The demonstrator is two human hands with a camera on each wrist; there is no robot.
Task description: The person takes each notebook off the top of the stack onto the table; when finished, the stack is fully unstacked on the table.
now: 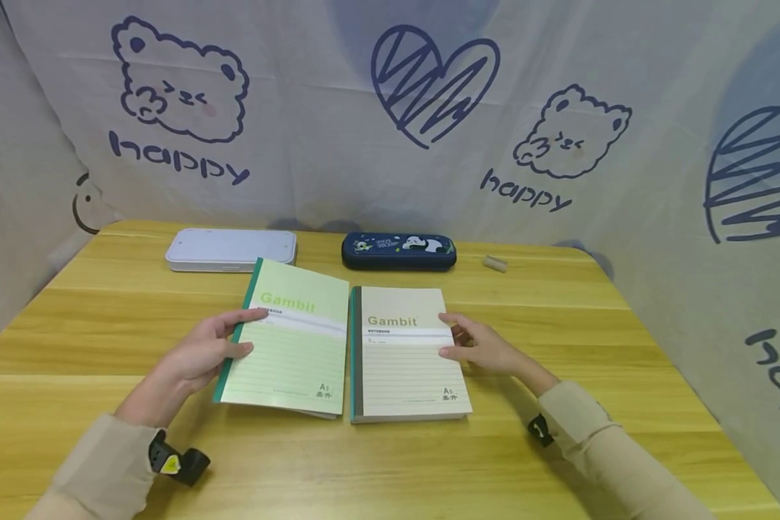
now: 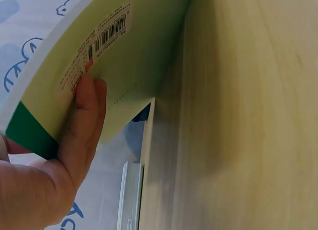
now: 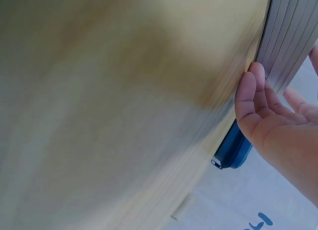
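My left hand (image 1: 198, 350) grips a pale green notebook (image 1: 289, 361) with a dark green spine, marked Gambit. In the head view a thumb and finger lie over its cover at the spine side. The left wrist view shows other fingers (image 2: 85, 125) against the barcoded back, with the notebook tilted up off the table. Just to its right lies a stack of notebooks (image 1: 403, 375), topped by a cream Gambit one with a grey spine strip. My right hand (image 1: 487, 347) touches the stack's right edge, its fingers (image 3: 246, 93) against the layered page edges near the table.
Along the table's back edge sit a white flat case (image 1: 227, 247) and a dark blue panda pencil case (image 1: 399, 251). A small tan piece (image 1: 495, 263), like an eraser, lies right of them. A printed cloth (image 1: 312, 130) hangs behind the wooden table (image 1: 364, 477).
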